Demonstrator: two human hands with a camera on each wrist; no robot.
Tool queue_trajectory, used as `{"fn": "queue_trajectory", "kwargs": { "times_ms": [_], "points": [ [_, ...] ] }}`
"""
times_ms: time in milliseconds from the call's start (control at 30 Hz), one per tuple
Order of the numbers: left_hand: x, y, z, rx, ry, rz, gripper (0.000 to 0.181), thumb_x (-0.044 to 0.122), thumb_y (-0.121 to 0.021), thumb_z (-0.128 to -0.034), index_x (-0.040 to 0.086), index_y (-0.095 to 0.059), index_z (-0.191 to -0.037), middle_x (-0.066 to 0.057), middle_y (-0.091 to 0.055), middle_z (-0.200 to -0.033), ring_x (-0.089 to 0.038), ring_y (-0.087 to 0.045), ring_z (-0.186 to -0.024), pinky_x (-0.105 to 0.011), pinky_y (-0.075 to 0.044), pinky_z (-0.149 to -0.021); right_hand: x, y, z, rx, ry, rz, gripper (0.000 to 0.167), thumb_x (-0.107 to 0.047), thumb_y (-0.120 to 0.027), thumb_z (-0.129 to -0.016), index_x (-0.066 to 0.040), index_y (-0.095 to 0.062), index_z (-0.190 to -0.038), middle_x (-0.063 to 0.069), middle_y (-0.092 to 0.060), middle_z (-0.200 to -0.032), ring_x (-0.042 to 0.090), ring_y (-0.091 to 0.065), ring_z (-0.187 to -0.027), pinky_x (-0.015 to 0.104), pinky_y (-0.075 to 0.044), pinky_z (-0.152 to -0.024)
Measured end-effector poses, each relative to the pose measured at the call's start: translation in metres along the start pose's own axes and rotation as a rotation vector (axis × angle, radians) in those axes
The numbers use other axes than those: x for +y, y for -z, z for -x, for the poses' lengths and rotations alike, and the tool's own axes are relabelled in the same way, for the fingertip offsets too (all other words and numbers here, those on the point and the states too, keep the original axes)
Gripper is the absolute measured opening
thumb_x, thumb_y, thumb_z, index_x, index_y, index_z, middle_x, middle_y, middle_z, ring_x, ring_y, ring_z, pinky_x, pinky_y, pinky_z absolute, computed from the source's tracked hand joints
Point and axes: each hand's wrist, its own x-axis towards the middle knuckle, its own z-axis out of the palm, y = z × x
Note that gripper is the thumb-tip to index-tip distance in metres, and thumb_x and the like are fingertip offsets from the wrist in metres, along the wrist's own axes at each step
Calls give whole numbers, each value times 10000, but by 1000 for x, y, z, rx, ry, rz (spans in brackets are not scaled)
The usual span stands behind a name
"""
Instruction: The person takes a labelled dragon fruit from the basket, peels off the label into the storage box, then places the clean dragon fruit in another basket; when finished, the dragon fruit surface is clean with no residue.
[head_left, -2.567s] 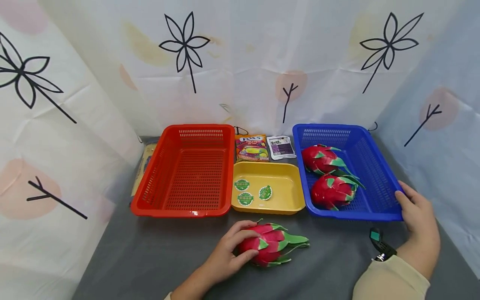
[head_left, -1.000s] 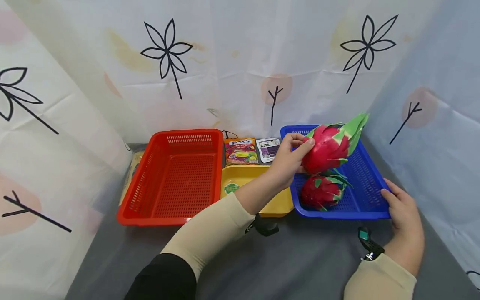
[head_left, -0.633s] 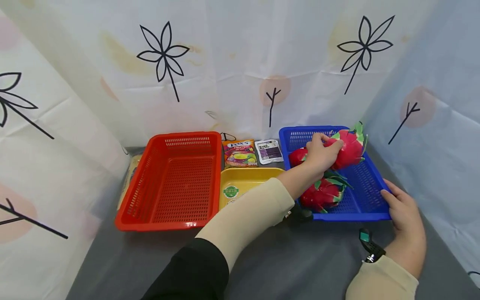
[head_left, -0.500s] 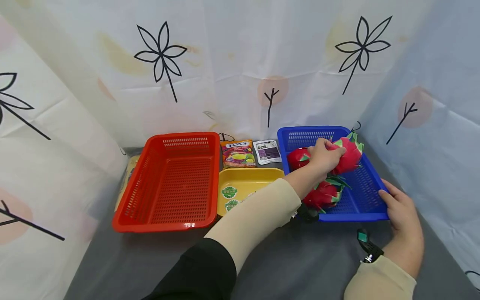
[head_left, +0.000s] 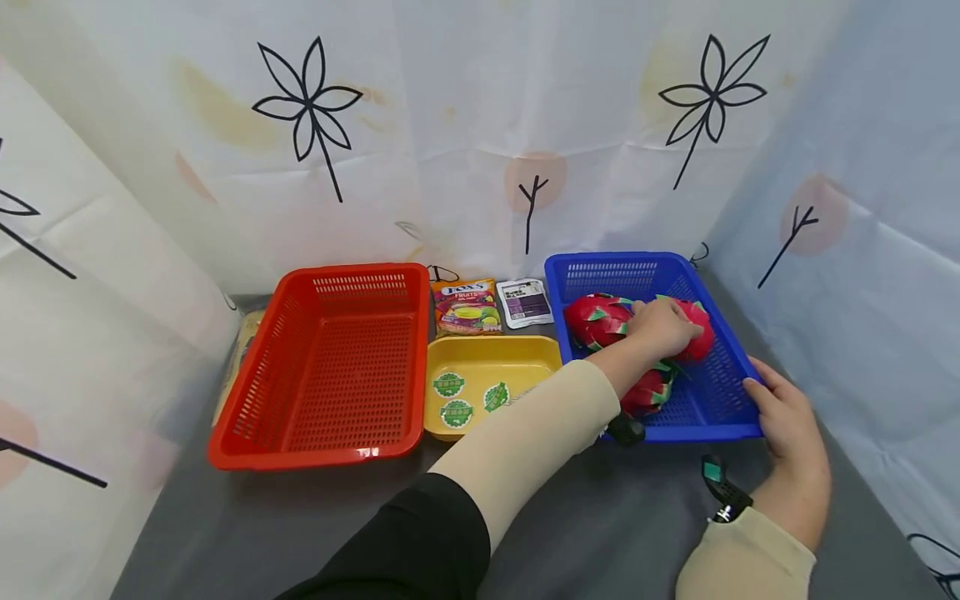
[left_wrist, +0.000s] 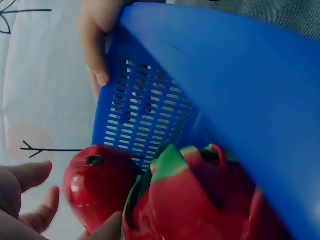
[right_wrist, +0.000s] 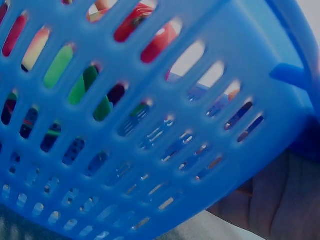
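Observation:
Three red dragon fruits with green scales lie in the blue basket (head_left: 708, 408). My left hand (head_left: 663, 327) reaches into it over the right-hand dragon fruit (head_left: 697, 335). In the left wrist view, the fingers (left_wrist: 47, 207) are spread and a gap separates them from that fruit's round end; the thumb is close beside it. Another dragon fruit (head_left: 596, 319) sits at the back left, and the front dragon fruit (head_left: 647, 393) is partly hidden by my left arm. My right hand (head_left: 793, 417) grips the basket's right front corner, its thumb over the rim.
A red basket (head_left: 341, 387) stands at the left. Between the baskets is a yellow tray (head_left: 517, 358) bearing green round stickers, with a candy bag (head_left: 467, 308) and a white packet (head_left: 525, 302) behind it. A patterned curtain (head_left: 457, 125) encloses the grey table (head_left: 585, 508).
My left hand has carried a dragon fruit from the table into the blue basket, lowered it at the right and loosened its fingers. My right hand has kept its grip on the basket.

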Motion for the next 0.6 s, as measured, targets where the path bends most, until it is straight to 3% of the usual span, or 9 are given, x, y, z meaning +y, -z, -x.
{"fn": "queue_trajectory", "kwargs": {
  "times_ms": [67, 167, 267, 333, 400, 467, 533, 600],
  "points": [
    [-3, 0, 1, -33, -51, 27, 253, 428, -760, -916, 241, -637, -799, 87, -597, -1142, -68, -506, -1088, -260, -486, -706, 1, 0, 0, 8, -11, 8, 589, -271, -412, -1097, 56, -291, -1571, -238, -554, -915, -45, -597, -763, 155, -528, -645],
    [-8, 6, 1, -77, -99, 89, 196, 364, -742, -941, 221, -648, -846, 68, -580, -1081, -62, -500, -1010, -247, -481, -669, 1, -1, 1, 10, -47, 61, 592, -292, -383, -1099, 35, -286, -1582, 13, -664, -1080, -3, -611, -802, 161, -525, -662],
    [-12, 21, -2, -90, -151, 160, 123, 311, -722, -955, 203, -667, -934, 53, -606, -1053, -74, -527, -958, -238, -497, -685, -10, 1, 5, -9, -56, 168, 620, -313, -326, -1099, 46, -225, -1594, 316, -502, -1413, 249, -650, -1056, 372, -566, -894],
    [-17, 37, -7, -81, -187, 201, 109, 286, -706, -970, 190, -682, -1016, 44, -626, -1087, -91, -552, -938, -244, -503, -703, -25, 3, 10, -4, -37, 239, 639, -317, -304, -1095, 61, -182, -1596, 379, -340, -1530, 446, -525, -1274, 557, -460, -1043],
    [-22, 58, -13, -57, -219, 231, 168, 276, -692, -984, 180, -685, -1121, 28, -646, -1138, -106, -569, -912, -251, -505, -720, -45, 3, 16, 6, 23, 289, 642, -300, -307, -1093, 81, -165, -1590, 387, -273, -1561, 575, -331, -1390, 714, -292, -1088],
    [-29, 85, -20, -34, -267, 225, 262, 261, -658, -1007, 166, -655, -1250, -4, -639, -1214, -130, -563, -890, -267, -494, -732, -67, 0, 23, 14, 105, 334, 635, -293, -341, -1094, 67, -187, -1593, 369, -279, -1569, 603, -286, -1399, 743, -259, -1079],
    [-37, 117, -29, 4, -333, 158, 355, 249, -618, -1022, 147, -592, -1361, -36, -630, -1249, -160, -578, -871, -278, -490, -759, -90, -6, 29, 0, 216, 367, 620, -290, -382, -1095, 45, -232, -1595, 357, -305, -1564, 605, -306, -1382, 759, -265, -1058],
    [-46, 153, -38, 82, -429, 31, 414, 211, -595, -1008, 109, -551, -1407, -68, -611, -1309, -182, -589, -976, -267, -476, -845, -116, -12, 32, -23, 340, 406, 593, -268, -429, -1090, 29, -292, -1585, 347, -335, -1551, 592, -328, -1373, 763, -269, -1051]
  ]
}}
